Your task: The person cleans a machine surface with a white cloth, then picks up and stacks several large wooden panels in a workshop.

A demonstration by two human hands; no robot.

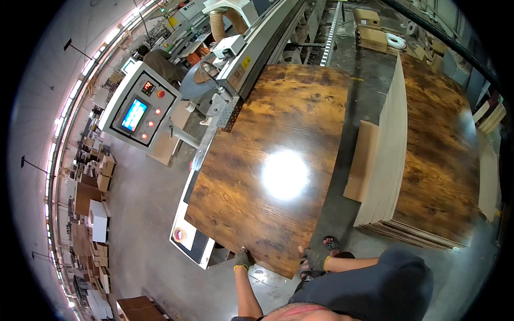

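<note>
A large brown wood-grain panel (241,182) lies flat on the machine's bed, with a bright glare on its surface. My left hand (242,259), in a dark glove with a yellow cuff, grips the panel's near edge, thumb on top and the other fingers hidden beneath. At the near right corner, my right hand (315,260), gloved alike, is closed on the panel's side edge; its fingers are partly hidden. The panel's far left edge runs along the metal beam (267,48) of the panel saw, close to a perforated metal block (231,119).
A control box (140,107) with a lit screen stands left of the panel. Behind it is a large round disc (195,83). To the right rises a stack of similar panels (439,155), beside a brown board (362,160). My sandalled foot (332,244) is below.
</note>
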